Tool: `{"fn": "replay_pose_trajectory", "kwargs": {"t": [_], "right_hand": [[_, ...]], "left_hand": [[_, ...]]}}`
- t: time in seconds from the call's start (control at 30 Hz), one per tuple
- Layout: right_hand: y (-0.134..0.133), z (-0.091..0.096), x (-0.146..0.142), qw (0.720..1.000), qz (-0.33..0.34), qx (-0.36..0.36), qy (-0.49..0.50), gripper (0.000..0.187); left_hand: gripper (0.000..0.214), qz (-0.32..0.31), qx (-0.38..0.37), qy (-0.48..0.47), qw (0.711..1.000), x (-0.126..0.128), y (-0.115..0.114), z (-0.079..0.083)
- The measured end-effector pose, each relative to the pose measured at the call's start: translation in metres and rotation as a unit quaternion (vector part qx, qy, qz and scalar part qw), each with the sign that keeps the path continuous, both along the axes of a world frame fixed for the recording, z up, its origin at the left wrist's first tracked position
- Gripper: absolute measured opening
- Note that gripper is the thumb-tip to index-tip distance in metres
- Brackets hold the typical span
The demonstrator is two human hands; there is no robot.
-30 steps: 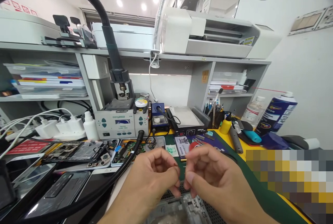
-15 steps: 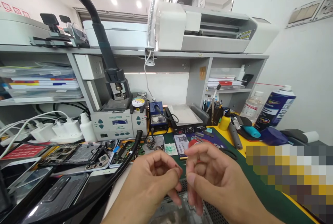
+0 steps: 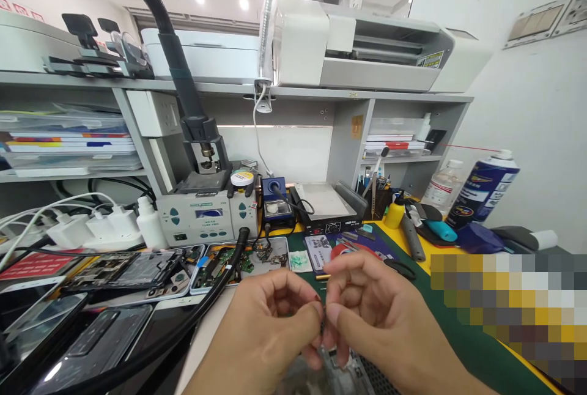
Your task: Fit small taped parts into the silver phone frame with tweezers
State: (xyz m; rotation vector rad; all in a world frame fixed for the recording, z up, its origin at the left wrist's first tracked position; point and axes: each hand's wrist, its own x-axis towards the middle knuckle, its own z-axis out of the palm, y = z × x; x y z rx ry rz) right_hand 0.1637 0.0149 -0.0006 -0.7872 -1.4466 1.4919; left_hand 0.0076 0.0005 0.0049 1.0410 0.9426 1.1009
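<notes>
My left hand (image 3: 275, 328) is closed, its thumb and forefinger pinched together around something tiny and dark that I cannot make out. Close beside it, my right hand (image 3: 380, 315) has curled fingers, with thumb and forefinger brought together at the left hand's fingertips. A small dark bit shows between the two hands, too small to name. Beneath them lies a greyish, partly see-through flat piece (image 3: 307, 380), mostly hidden by the hands. It rests by a black perforated surface (image 3: 380, 384) on the green mat (image 3: 440, 328).
Phones and phone parts (image 3: 101, 340) crowd the left, with a black hose (image 3: 183, 328) running across them. Behind stand a rework station (image 3: 206, 217), a parts tray (image 3: 270, 260) and a hot plate (image 3: 330, 199). A spray can (image 3: 481, 190) stands at right.
My two hands have drawn nearer each other, so their fingertips now almost meet or touch. The whole view has shifted slightly.
</notes>
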Motion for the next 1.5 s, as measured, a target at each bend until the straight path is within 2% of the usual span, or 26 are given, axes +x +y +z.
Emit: {"fn": "replay_pose_trajectory", "kwargs": {"t": [0.23, 0.33, 0.43, 0.53, 0.67, 0.8, 1.0, 1.17, 1.5], "right_hand": [[-0.009, 0.0, 0.001, 0.997, -0.043, 0.051, -0.05, 0.022], [-0.012, 0.002, 0.0, 0.999, -0.016, 0.04, -0.027, 0.021], [-0.012, 0.002, -0.002, 0.999, -0.017, 0.026, -0.025, 0.021], [-0.01, 0.001, -0.002, 0.999, -0.023, 0.02, -0.02, 0.022], [-0.007, -0.001, 0.0, 1.0, 0.002, 0.009, 0.001, 0.021], [-0.005, 0.0, 0.003, 0.999, 0.014, -0.018, 0.023, 0.023], [-0.002, 0.0, 0.003, 0.998, 0.026, -0.037, 0.038, 0.023], [-0.001, -0.001, 0.0, 0.995, 0.043, -0.059, 0.067, 0.025], [-0.002, 0.004, -0.001, 0.993, 0.039, -0.091, 0.063, 0.028]], "left_hand": [[0.007, 0.021, 0.012, 0.059, 0.998, -0.001, -0.002, 0.005], [0.009, 0.021, 0.007, 0.071, 0.997, 0.0, 0.0, 0.001], [0.01, 0.012, 0.01, 0.054, 0.998, 0.0, 0.001, -0.001], [0.01, -0.001, 0.01, 0.04, 0.999, 0.0, -0.003, 0.001], [0.009, -0.007, 0.006, 0.01, 1.0, 0.0, -0.006, 0.006], [0.01, -0.016, -0.012, -0.005, 1.0, -0.002, -0.002, 0.005], [0.015, -0.041, -0.013, 0.007, 0.999, -0.004, -0.003, 0.005], [0.013, -0.039, -0.012, 0.031, 0.999, -0.004, -0.005, 0.007], [0.009, -0.048, -0.018, 0.018, 0.999, -0.004, -0.006, 0.006]]}}
